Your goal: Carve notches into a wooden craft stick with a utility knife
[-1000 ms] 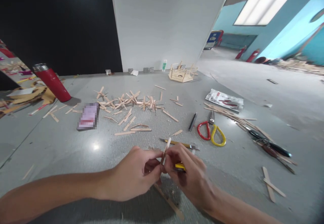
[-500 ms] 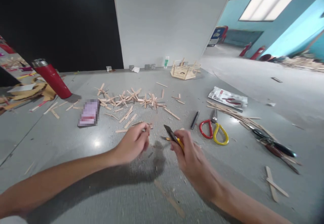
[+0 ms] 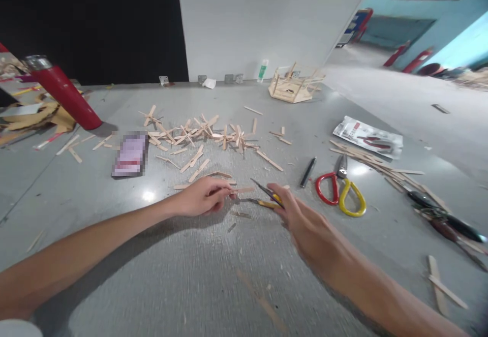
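My left hand (image 3: pixel 204 196) is closed in a pinch over the middle of the table. From its fingertips a short piece of wooden craft stick (image 3: pixel 245 190) points right. My right hand (image 3: pixel 292 205) is wrapped round a yellow and black utility knife (image 3: pixel 275 197), its dark blade aimed left, close to the stick's free end. Just below the knife shows a similar yellow and dark shape (image 3: pixel 263 203); whether it is a reflection or a second tool I cannot tell. Small offcuts (image 3: pixel 242 215) lie on the table beneath my hands.
Craft sticks (image 3: pixel 198 131) lie piled beyond my hands. Red-and-yellow-handled scissors (image 3: pixel 342 187) and a dark pen-like rod (image 3: pixel 308 172) lie right. Farther back stand a stick-built frame (image 3: pixel 292 90) and a glue tube (image 3: pixel 263 70). Leftward are a phone (image 3: pixel 130 154) and a red flask (image 3: pixel 64 95).
The view has shifted, so the table things sit higher in the picture. My left hand has turned, with the stick now pointing toward the knife. The knife blade has turned flatter.
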Motion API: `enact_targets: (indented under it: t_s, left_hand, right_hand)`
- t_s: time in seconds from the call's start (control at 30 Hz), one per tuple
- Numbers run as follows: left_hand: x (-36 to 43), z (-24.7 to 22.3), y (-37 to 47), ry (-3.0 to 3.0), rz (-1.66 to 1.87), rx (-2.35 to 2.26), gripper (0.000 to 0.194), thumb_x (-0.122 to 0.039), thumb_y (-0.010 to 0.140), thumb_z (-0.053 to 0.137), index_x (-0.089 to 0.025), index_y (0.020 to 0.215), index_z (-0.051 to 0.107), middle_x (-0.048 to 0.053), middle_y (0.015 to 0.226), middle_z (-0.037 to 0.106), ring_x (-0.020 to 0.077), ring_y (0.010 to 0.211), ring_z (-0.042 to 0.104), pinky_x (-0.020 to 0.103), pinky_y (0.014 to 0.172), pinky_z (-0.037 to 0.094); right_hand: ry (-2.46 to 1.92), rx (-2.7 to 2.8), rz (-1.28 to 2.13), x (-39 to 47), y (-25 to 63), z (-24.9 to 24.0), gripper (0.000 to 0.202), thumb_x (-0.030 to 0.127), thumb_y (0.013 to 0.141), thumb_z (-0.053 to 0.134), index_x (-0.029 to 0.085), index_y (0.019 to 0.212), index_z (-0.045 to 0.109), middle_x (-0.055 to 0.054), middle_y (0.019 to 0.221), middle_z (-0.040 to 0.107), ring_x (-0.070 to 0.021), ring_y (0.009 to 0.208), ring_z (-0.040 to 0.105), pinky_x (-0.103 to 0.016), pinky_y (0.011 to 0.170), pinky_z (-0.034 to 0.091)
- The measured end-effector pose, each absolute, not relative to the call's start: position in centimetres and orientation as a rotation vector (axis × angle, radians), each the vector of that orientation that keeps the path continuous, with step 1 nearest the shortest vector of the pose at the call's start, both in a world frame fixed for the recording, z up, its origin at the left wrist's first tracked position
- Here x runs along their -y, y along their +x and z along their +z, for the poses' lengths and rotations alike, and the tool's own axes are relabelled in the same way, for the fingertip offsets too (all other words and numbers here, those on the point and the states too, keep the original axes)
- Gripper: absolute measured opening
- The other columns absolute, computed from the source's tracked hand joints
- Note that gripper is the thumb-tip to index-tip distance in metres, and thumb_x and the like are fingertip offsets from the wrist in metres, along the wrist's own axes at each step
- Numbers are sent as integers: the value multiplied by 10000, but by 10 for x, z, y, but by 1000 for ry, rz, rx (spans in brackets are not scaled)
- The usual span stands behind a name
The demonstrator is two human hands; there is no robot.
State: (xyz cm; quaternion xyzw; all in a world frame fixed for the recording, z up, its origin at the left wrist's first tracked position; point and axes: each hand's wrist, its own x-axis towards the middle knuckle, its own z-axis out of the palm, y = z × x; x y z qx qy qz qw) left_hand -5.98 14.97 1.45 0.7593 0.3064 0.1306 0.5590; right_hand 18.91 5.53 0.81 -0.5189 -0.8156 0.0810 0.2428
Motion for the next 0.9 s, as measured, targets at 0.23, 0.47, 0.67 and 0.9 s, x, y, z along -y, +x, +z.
enact_targets:
  t_s: [0.23, 0.47, 0.67, 0.9]
  left_hand:
    - [-152, 15, -60, 1848, 284, -710, 360, -423, 1003, 410, -169, 841, 607, -5, 643, 564, 95, 462, 482, 211, 483, 362]
    - [-151, 15, -56, 2031, 256, -780, 341, -318, 1005, 441, -140, 816, 663, -4, 577, 574, 103, 484, 474, 219, 532, 330]
    - [-150, 14, -54, 2147, 234, -719, 341, -234, 990, 451, -139, 751, 675, -42, 524, 445, 88, 468, 366, 233, 535, 259]
    - [-152, 15, -54, 2207, 191, -646, 302, -193, 961, 467, -151, 717, 639, -49, 512, 414, 96, 469, 370, 241, 531, 244]
  right_hand:
    - [-1462, 2385, -224, -50, 180, 1, 340, 101, 964, 360, 121, 1291, 450, -119, 963, 627, -207, 742, 649, -297, 582, 515]
    - [-1372, 2522, -688, -48, 181, -6, 467, -35, 877, 397, 94, 1320, 473, -71, 902, 650, -193, 707, 605, -311, 623, 479]
    - [-1385, 2577, -801, -47, 170, -4, 351, -11, 873, 468, 109, 1180, 589, -60, 867, 660, -186, 711, 602, -317, 623, 448]
    - [-1331, 2604, -814, -49, 166, -5, 315, -2, 881, 464, 105, 1139, 609, -60, 856, 674, -183, 729, 616, -314, 664, 460]
